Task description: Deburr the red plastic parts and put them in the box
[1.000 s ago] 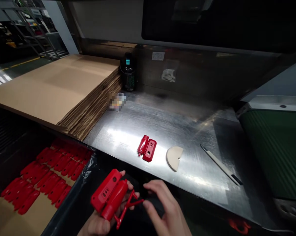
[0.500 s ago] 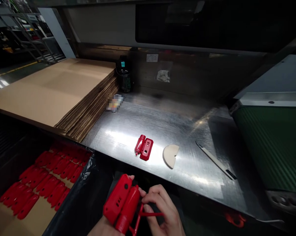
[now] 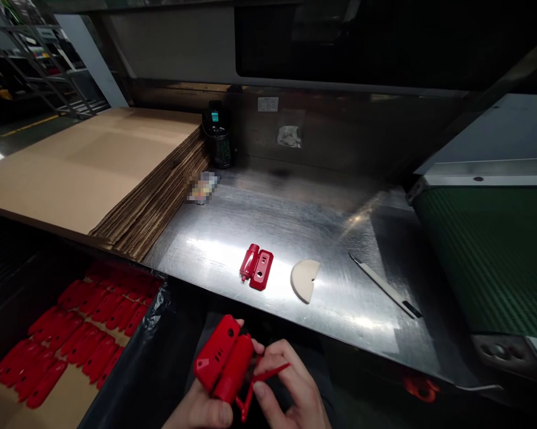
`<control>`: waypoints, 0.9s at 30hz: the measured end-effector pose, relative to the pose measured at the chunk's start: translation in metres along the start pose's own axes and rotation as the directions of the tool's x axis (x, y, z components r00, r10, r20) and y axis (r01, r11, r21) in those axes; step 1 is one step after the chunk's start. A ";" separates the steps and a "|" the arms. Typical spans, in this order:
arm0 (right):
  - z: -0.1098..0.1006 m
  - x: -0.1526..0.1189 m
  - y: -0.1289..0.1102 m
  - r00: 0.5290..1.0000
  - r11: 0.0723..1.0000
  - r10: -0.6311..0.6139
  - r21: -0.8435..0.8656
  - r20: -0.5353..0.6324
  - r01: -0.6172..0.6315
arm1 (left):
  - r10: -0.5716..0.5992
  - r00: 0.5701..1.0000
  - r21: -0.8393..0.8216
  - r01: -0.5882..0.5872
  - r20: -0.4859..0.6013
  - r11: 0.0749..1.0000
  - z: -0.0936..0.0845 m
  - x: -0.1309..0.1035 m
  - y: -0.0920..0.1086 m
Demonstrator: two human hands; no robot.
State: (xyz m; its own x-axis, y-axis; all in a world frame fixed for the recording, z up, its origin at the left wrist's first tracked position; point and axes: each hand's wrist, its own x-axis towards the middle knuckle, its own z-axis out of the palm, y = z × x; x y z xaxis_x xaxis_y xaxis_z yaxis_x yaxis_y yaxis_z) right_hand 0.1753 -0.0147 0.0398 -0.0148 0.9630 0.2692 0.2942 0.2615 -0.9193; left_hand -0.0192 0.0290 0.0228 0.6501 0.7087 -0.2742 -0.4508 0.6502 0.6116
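Your metal table [image 3: 331, 220] fills the middle of the frame, shiny, running to lower right. Cardboard stack [image 3: 94, 161] upper left, sheets piled flat on it. Green conveyor belt [image 3: 496, 256] at the right edge. Lower left, a bin with a black plastic liner [image 3: 121, 357], rows of red pieces [image 3: 90, 310] on cardboard inside. Your right hand [image 3: 295, 393], bottom centre: fingers curled, thumb and fingertips closed on the thin branching strip. Your left hand [image 3: 201, 411], just left of it: wrapped under the red part, thumb on its lower end, grip closed. That red part [image 3: 219, 354] is at bottom centre, in front of the table edge, tilted, flat panel beside a cylinder. Dark bottle [image 3: 219, 137] stands by the stack, upper centre. Pale-handled cutter [image 3: 382, 283] lies slanted, right of centre. Second red part [image 3: 262, 271] lies mid-table, beige half-disc [image 3: 303, 280] near its right. The red branching strip [image 3: 271, 372] sticks out between your hands; whether it's joined to the part, can't tell.
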 end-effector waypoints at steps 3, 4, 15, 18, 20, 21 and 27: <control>0.003 0.000 0.002 1.000 1.000 0.025 -0.007 -0.012 -0.025 | -0.010 1.000 -0.001 0.010 -0.011 1.000 -0.002 0.000 -0.001; 0.004 0.000 0.002 0.999 0.999 0.031 -0.017 -0.009 -0.031 | -0.012 1.000 -0.001 0.012 -0.017 1.000 -0.002 -0.001 -0.001; 0.008 0.001 0.008 0.998 0.995 0.059 -0.081 0.011 -0.058 | -0.012 0.999 -0.016 0.011 -0.037 1.000 -0.013 -0.006 -0.006; 0.010 0.001 0.011 0.995 0.993 0.102 -0.069 0.014 -0.101 | -0.001 1.000 -0.024 0.000 -0.023 1.000 -0.015 -0.006 -0.007; 0.011 0.003 0.012 0.993 0.992 0.121 -0.050 0.016 -0.120 | -0.004 1.000 -0.023 0.003 -0.024 1.000 -0.016 -0.005 -0.008; 0.011 0.004 0.013 0.992 0.991 0.125 -0.039 0.015 -0.124 | -0.004 1.000 -0.022 0.003 -0.028 1.000 -0.017 -0.004 -0.008; 0.015 0.002 0.018 0.986 0.987 0.158 -0.022 0.045 -0.157 | 0.020 0.999 -0.038 -0.021 -0.043 0.999 -0.024 -0.003 -0.012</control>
State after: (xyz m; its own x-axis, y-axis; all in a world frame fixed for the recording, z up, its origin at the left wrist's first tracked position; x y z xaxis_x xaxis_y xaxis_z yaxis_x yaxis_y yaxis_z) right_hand 0.1658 -0.0067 0.0195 -0.0111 0.9942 0.1071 0.3142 0.1052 -0.9435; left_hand -0.0305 0.0256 -0.0018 0.6142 0.7325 -0.2937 -0.4876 0.6448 0.5886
